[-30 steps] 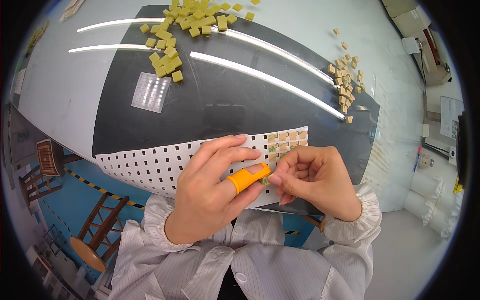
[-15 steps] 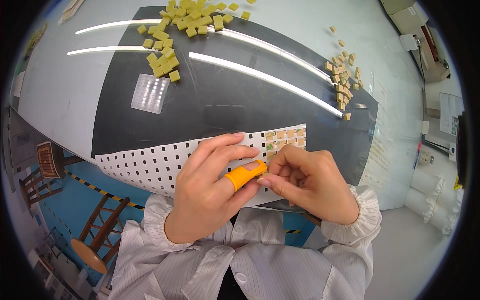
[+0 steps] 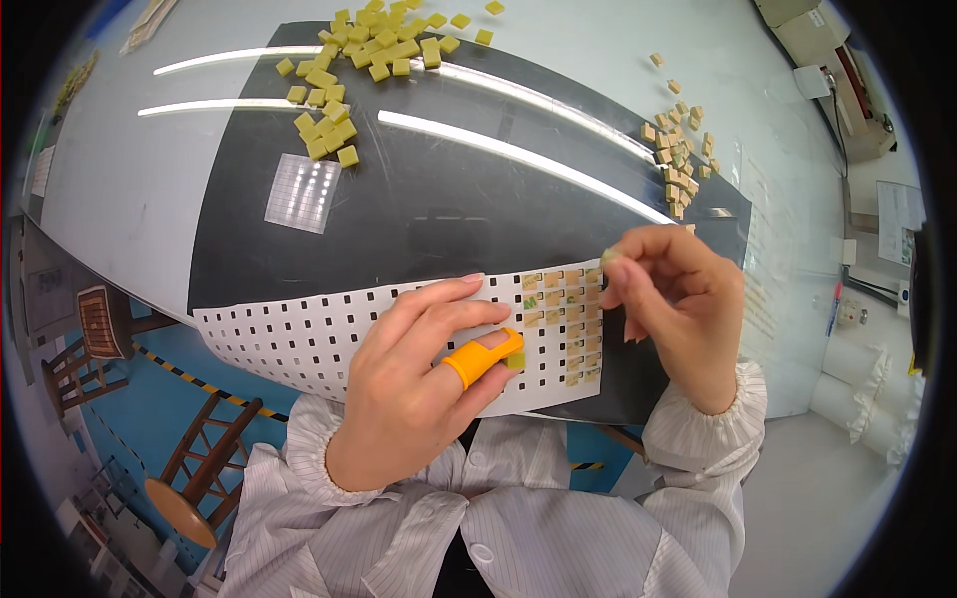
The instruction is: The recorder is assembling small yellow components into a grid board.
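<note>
A white sheet (image 3: 319, 344) with rows of black rectangular holes lies along the near table edge, with small tan pieces (image 3: 555, 302) covering its right end in rows. My left hand (image 3: 414, 369) rests over the sheet, an orange finger sleeve (image 3: 477, 361) on its index finger. Between that finger and the thumb it pinches a small olive-green block (image 3: 514, 361). Above the sheet's right edge is my right hand (image 3: 683, 294), thumb and index finger closed on a small pale green piece (image 3: 609, 258). Its exact kind is too small to tell.
Many olive-green blocks (image 3: 384, 45) lie piled at the far middle of the black mat (image 3: 449, 214). Small tan blocks (image 3: 678, 169) are heaped at the far right. A clear gridded square (image 3: 301, 192) sits left of centre. Wooden chairs (image 3: 204, 453) stand at left.
My right hand has moved away from the left hand, up and to the right, with a small pale green piece in its fingertips. The green block in my left hand now shows.
</note>
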The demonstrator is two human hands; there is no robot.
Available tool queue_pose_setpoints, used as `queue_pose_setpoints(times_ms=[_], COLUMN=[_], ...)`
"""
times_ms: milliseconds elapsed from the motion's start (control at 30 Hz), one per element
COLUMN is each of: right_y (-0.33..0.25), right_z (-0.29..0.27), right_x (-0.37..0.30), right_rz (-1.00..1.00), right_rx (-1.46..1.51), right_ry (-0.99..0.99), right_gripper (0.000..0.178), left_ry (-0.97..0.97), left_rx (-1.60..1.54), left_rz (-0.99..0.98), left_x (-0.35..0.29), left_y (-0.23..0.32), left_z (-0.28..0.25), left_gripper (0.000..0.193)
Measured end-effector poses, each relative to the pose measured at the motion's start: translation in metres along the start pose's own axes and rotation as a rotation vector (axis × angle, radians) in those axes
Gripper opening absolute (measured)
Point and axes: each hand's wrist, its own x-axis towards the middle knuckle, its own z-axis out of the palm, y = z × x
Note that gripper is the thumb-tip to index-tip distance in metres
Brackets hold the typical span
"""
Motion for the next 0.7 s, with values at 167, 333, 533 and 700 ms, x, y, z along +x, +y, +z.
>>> queue_pose_setpoints(times_ms=[167, 333, 533, 700], right_y=[0.002, 0.013, 0.012, 0.016], right_z=[-0.006, 0.004, 0.027, 0.03], right_x=[-0.001, 0.001, -0.021, -0.022], right_rz=[-0.064, -0.253, -0.371, -0.38], right_rx=[-0.124, -0.503, -0.492, -0.503], right_ry=[0.253, 0.364, 0.049, 0.076], right_gripper=[0.01, 0.028, 0.014, 0.016], left_ry=[-0.022, -0.009, 0.046, 0.063], left_rx=[0.027, 0.013, 0.041, 0.055], left_rz=[-0.037, -0.025, -0.004, -0.004], left_x=[0.0, 0.005, 0.004, 0.004], left_y=[0.006, 0.003, -0.001, -0.001], left_z=[0.0, 0.004, 0.009, 0.01], left_gripper=[0.029, 0.027, 0.026, 0.026])
